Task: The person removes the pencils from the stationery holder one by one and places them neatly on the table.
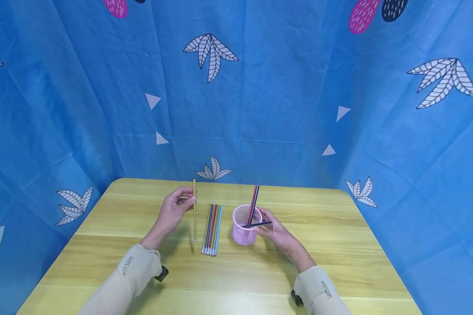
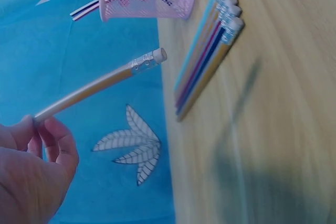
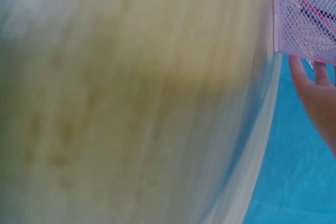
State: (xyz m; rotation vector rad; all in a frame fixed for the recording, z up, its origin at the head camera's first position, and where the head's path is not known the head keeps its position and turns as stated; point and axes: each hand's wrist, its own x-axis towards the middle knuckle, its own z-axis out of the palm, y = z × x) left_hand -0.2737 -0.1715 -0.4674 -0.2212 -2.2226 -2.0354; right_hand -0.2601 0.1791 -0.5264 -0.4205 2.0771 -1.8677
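My left hand (image 1: 174,212) pinches a yellow pencil (image 1: 195,218) between thumb and fingertips, above the table. In the left wrist view that pencil (image 2: 89,88) has its white eraser end pointing away from the hand. Just right of it, a row of several pencils (image 1: 211,229) lies side by side, eraser ends toward me. Farther right stands a pink mesh pencil cup (image 1: 242,237). A few dark and red pencils (image 1: 252,205) lean inside it, one tilted low toward the right. My right hand (image 1: 277,234) holds the cup's right side, thumb in front and fingers behind.
Everything stands on a light wooden table (image 1: 236,284) with rounded far corners. A blue cloth (image 1: 280,109) with printed leaves and triangles hangs behind the table and along both sides.
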